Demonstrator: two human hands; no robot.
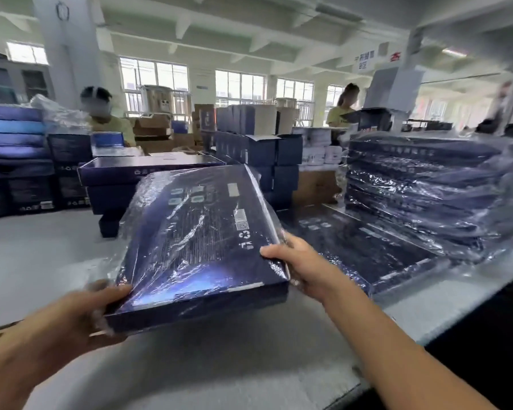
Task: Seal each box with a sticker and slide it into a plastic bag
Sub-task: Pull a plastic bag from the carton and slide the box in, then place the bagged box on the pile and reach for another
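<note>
The dark blue box (202, 232) is already inside its plastic bag (126, 229) and is held in the air above the grey worktop (42, 255), tilted so that its far end rises. Both hands are clamped on it, well apart: the left hand (80, 315) grips the near left corner with the thumb on top, and the right hand (302, 267) pinches the right edge close to the near corner, thumb over the film. Holding it at two near points probably steadies the flat box for carrying and pins the loose film so the box cannot slip back out. Bagging looks done for this one; whether a sticker seals the flap cannot be told. On the right stands a tall stack (427, 184) of bagged boxes, with a single bagged box (365, 247) lying flat just beside it, likely the place to set this one down. Far behind, an open box (148, 168) sits among other cartons
</note>
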